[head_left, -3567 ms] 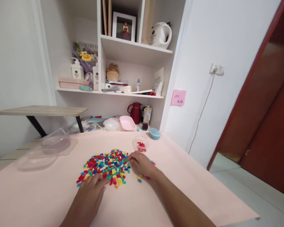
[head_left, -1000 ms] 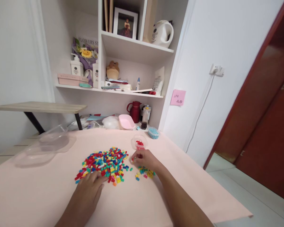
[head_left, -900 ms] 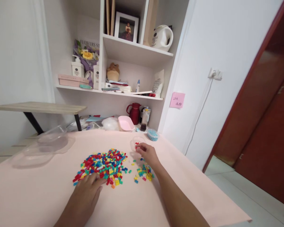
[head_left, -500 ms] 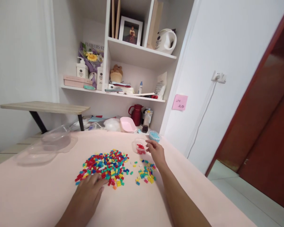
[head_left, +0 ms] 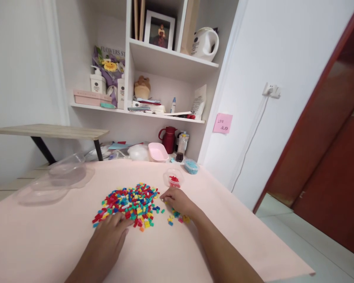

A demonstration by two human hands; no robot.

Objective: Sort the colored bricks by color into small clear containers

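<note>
A heap of small plastic building bricks (head_left: 132,202) in red, yellow, green, blue and white lies on the pink tabletop. At its near left edge my left hand (head_left: 112,232) rests open, fingertips touching the bricks. My right hand (head_left: 177,202) is just right of the heap, fingers loosely bent and pointing left, with no brick visible in them. Below it, partly covered by the hand, is a smaller group of bricks (head_left: 171,223). Just beyond that hand stands a clear plastic tub (head_left: 166,177) with red bricks (head_left: 174,180) inside.
A lidded-looking tub of light blue pieces (head_left: 191,166) stands at the back right. Clear empty containers (head_left: 44,195) lie at the left. Behind are a pink tray (head_left: 158,152), a red jug (head_left: 168,139), a bottle (head_left: 181,149) and shelves. A small wooden stand (head_left: 53,130) is at the left.
My right hand has moved from beside the tub of red bricks left and nearer, to the heap's right edge. My left hand stays at the heap. The view has shifted slightly.
</note>
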